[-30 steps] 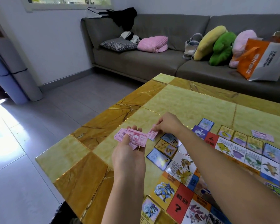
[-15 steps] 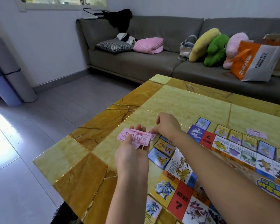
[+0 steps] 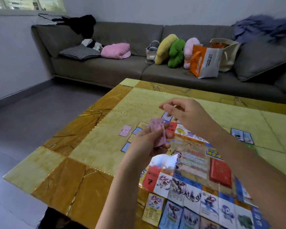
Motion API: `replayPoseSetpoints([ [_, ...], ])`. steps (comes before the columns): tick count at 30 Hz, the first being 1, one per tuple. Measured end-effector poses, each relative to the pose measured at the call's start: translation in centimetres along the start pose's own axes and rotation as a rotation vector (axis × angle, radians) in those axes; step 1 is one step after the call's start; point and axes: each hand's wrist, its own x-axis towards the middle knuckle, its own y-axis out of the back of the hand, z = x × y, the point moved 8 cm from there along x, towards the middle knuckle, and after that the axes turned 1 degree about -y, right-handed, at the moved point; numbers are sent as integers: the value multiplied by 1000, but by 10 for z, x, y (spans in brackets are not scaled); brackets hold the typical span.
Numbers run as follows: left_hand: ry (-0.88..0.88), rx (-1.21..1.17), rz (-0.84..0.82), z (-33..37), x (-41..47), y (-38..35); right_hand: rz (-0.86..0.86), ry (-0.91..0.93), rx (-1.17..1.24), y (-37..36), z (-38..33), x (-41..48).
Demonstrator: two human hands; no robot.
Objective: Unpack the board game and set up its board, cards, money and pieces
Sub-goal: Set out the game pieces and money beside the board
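We note: left hand (image 3: 145, 146) grip clasps pink notes (image 3: 157, 131); right hand (image 3: 186, 113) at 1 o'clock, grip unclear; lone note (image 3: 125, 130) at 9 o'clock.

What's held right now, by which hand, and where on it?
Left hand grips the small stack of pink paper banknotes by its lower end; top sticks up free. Right hand: blurred, cannot tell if it pinches anything.
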Motion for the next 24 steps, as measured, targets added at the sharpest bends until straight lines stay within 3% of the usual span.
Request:
replayPoseSetpoints([
  [4, 105, 354, -324, -32, -16, -52, -126, -58, -101, 29, 6, -45],
  [10, 141, 497, -502, -61, -32, -101, -195, -275, -319, 52, 34, -109],
  [16, 329, 511, -642, -102, -52, -126, -266, -275, -424, 63, 51, -167],
  [24, 456, 523, -647, -159, -88, -168, -186, -380, -422, 83, 81, -260],
])
